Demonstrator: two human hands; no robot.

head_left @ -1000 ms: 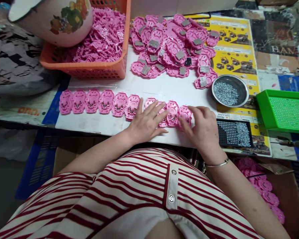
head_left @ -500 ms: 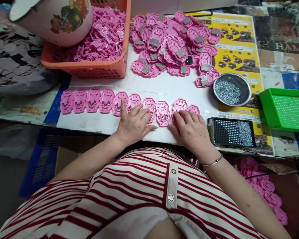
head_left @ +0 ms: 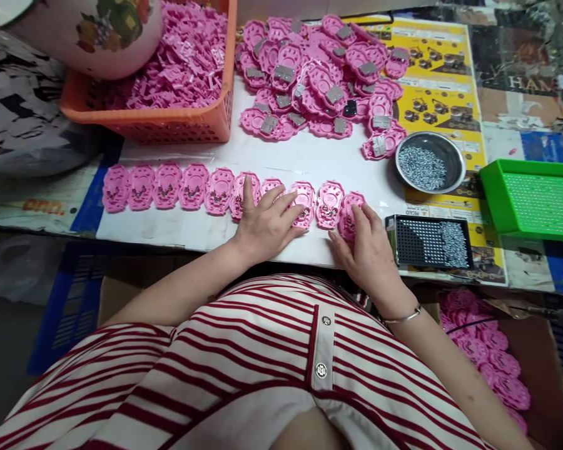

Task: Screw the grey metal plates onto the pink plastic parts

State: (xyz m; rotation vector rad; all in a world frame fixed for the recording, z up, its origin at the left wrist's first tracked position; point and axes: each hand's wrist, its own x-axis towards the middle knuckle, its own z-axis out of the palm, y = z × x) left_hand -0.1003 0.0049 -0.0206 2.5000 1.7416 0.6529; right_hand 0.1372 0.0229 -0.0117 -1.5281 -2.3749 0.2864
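A row of pink plastic casings (head_left: 193,187) with small metal bits in them runs across the white sheet. My left hand (head_left: 266,226) lies over the middle of the row, fingers spread, partly covering several casings; its thumb is near the lower edge of one casing (head_left: 303,203). At the right end, my right hand (head_left: 371,251) has its thumb and fingertips around the last casing (head_left: 351,215), which sits slightly tilted on the sheet. Just left of it, another casing (head_left: 329,204) lies uncovered between my hands.
Behind the row are a heap of pink casings with metal plates (head_left: 326,87) and an orange basket (head_left: 169,124) of small pink parts, a white pot (head_left: 98,44) on it. To the right stand a metal bowl (head_left: 455,178) of screws, a black perforated tray (head_left: 417,240) and a green tray (head_left: 502,206).
My right hand has shifted from the second-last casing to the last one, now closer in line with the row. My left hand has slid slightly right along the row. The view has shifted a little.
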